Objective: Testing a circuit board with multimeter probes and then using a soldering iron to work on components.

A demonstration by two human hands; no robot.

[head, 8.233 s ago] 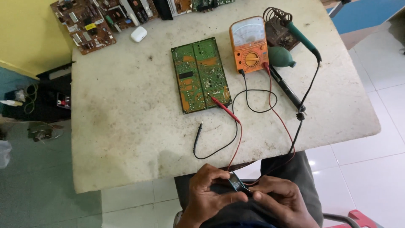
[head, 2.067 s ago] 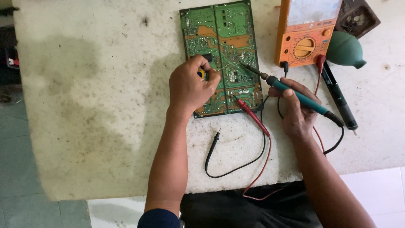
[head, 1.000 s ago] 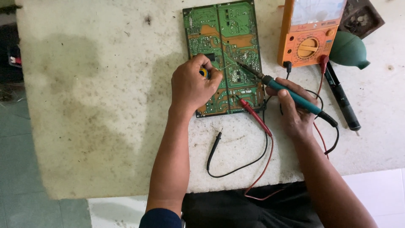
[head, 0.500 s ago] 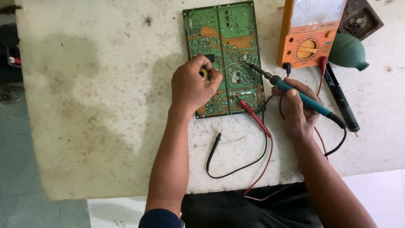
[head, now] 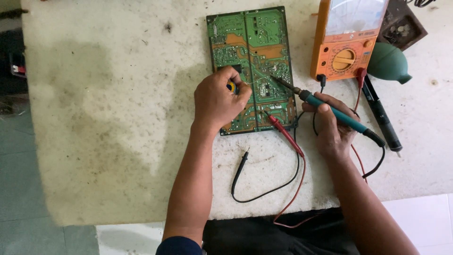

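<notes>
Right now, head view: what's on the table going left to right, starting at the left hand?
left hand → circuit board → red probe → right hand holding soldering iron → black pen-like tool → green rubber bulb

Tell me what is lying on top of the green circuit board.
On the circuit board rest the left hand, the soldering iron tip and a red probe. The board under the hand is hidden.

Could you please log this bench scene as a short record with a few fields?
surface: pale stained table
left hand: holds a small yellow-and-blue item, wire fed toward the green circuit board
right hand: grips teal soldering iron, tip on the board
meter: orange multimeter, upper right
probes: red probe lying partly on the board's lower edge; black probe on the table
other: green rubber bulb
</notes>
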